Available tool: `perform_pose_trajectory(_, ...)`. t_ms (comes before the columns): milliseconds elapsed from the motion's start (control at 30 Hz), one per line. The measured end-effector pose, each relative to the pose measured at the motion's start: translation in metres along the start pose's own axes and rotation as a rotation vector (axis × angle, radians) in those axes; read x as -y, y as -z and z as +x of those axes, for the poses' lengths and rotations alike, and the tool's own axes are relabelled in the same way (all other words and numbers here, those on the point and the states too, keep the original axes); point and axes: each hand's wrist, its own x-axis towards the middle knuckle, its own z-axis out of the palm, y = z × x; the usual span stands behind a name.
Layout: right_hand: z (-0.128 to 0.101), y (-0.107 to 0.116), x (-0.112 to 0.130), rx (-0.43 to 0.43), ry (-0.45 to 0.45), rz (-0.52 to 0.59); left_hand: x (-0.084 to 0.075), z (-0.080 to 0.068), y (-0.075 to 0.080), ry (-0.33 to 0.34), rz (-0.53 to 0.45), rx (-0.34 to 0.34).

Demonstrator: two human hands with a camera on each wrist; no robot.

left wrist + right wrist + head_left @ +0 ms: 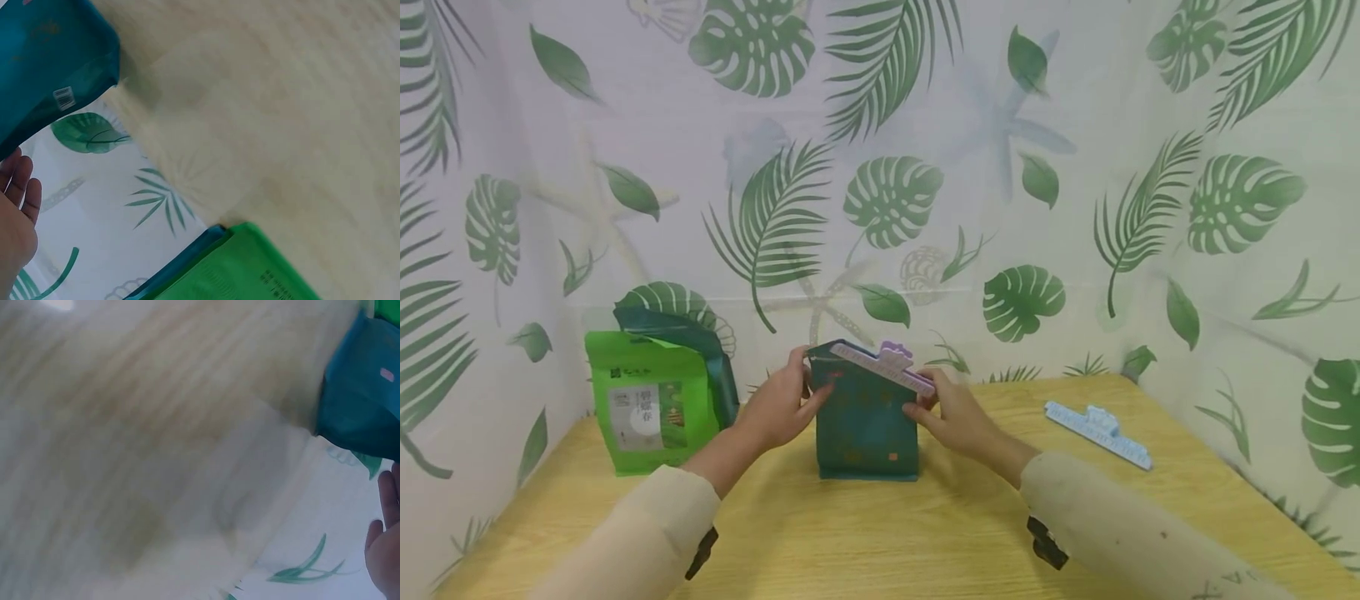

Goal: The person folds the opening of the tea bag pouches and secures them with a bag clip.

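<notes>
In the head view a dark teal tea bag (pixel 867 433) stands upright on the table. A purple bag clip (pixel 880 367) slants across its top, lower at the right end. My left hand (pixel 782 404) pinches the bag's upper left edge, thumb in front and fingers behind. At the other side my right hand (pixel 958 412) grips the clip's lower right end, its thumb against the bag's right edge. The wrist views show the teal bag only in part, and the clip lies outside them.
To the left stands a bright green tea bag (pixel 647 408) with another teal bag (pixel 726 383) behind it. A light blue bag clip (pixel 1099 432) lies on the wooden table (pixel 880 542) at the right. Behind the table hangs a leaf-patterned sheet (pixel 1075 275).
</notes>
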Motion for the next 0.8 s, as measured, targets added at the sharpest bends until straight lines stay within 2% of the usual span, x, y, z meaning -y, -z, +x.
perform_pose_trajectory(167, -0.008, -0.01, -0.002, -0.055, -0.015, -0.056, 0.005, -0.013, -0.013, 0.007, -0.046, -0.009)
perform_pose_trajectory(267, -0.013, -0.015, -0.002, -0.084, 0.009, -0.144, 0.006, -0.02, -0.021, 0.025, -0.087, -0.04)
perform_pose_trajectory(400, -0.02, -0.021, 0.0, -0.032, -0.023, -0.257, 0.007, -0.026, -0.033, 0.067, -0.1, -0.12)
perform_pose_trajectory(467, -0.023, -0.024, 0.001, 0.022, -0.058, -0.303, 0.007, -0.03, -0.04, 0.063, -0.004, -0.151)
perform_pose_trajectory(533, -0.025, -0.027, 0.001, 0.059, -0.074, -0.364, 0.006, -0.033, -0.045, 0.028, 0.146, -0.179)
perform_pose_trajectory(633, -0.026, -0.029, 0.001, 0.057, -0.05, -0.481, 0.006, -0.036, -0.052, -0.024, 0.323, -0.201)
perform_pose_trajectory(700, -0.027, -0.03, 0.001, 0.038, -0.02, -0.553, 0.005, -0.037, -0.054, -0.023, 0.338, -0.187)
perform_pose_trajectory(800, -0.027, -0.031, 0.002, 0.016, 0.02, -0.632, 0.005, -0.039, -0.055, 0.024, 0.28, -0.131)
